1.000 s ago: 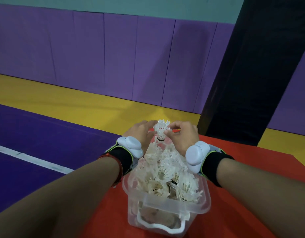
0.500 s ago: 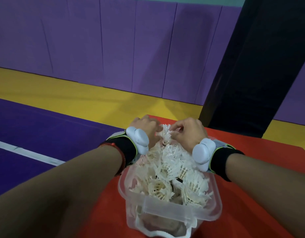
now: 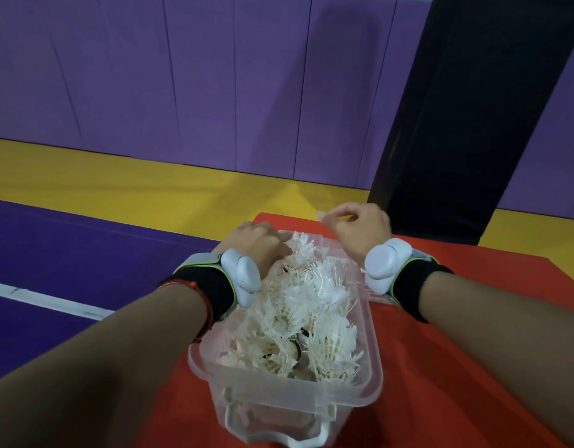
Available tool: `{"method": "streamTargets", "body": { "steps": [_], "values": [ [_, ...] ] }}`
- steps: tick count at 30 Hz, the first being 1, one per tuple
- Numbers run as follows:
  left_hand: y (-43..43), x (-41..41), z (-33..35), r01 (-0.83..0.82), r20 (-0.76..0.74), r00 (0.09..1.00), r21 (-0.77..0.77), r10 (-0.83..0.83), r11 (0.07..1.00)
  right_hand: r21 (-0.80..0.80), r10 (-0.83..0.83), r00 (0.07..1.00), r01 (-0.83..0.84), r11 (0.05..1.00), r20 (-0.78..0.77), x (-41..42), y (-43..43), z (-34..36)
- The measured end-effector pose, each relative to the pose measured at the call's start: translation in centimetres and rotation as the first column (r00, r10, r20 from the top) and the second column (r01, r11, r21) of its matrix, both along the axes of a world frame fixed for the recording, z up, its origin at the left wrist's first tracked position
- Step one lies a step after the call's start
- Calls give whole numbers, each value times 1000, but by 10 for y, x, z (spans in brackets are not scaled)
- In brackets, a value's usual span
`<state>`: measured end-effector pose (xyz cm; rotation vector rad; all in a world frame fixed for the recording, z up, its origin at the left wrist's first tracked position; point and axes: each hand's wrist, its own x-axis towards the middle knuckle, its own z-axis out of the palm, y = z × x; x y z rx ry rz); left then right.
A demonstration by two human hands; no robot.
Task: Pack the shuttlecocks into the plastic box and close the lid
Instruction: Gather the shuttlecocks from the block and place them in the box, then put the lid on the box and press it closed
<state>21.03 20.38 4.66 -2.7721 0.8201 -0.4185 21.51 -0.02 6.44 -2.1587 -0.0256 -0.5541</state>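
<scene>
Since half a second ago we are letting our right hand (image 3: 360, 226) come off the pile. It is no longer meeting the left over the top shuttlecock. It is hanging in the air above the far right corner of the plastic box (image 3: 289, 394), fingers loosely curled and nothing showing between them. Our left hand (image 3: 255, 245) is staying low at the far left end, its fingertips going down into the shuttlecocks (image 3: 311, 302). The back of the hand is hiding the fingers, so we are not able to tell whether it is gripping one or only pressing on it. The shuttlecocks are lying heaped in the box, white feathers sticking up past the rim at the far end and sitting lower toward us. The box is standing open on the red surface (image 3: 457, 350), its white handle (image 3: 311, 440) facing us at the near end. The left tracker (image 3: 240, 274) and the right tracker (image 3: 387, 265), white pods on black bands, are sitting on our wrists. Beyond, a black pillar (image 3: 473, 108) is rising in front of the purple wall padding (image 3: 182, 76).
</scene>
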Motion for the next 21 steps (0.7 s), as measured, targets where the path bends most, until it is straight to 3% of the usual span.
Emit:
{"method": "streamTargets", "body": {
  "steps": [2,5,9,12,15,21],
  "values": [
    [1,1,-2,19,30,999,-2,-19,1000,27,-170,985,170,985,-7,5,-16,-8],
    [2,0,-3,50,37,998,4,-50,999,-76,-285,943,275,958,-171,14,-48,-39],
    [2,-3,-3,39,17,999,-24,-38,999,-424,-294,843,88,902,-450,17,-73,-91],
    [0,-2,-1,24,-7,1000,1,-24,1000,-471,-212,811,-86,878,-545,18,-73,-113],
    [-1,0,0,15,-25,1000,28,-15,999,-580,-178,793,-253,774,-583,16,-70,-120],
    [-3,0,2,-8,-61,998,89,14,996,-767,-293,874,-129,629,-387,8,-65,-133]
  ]
}}
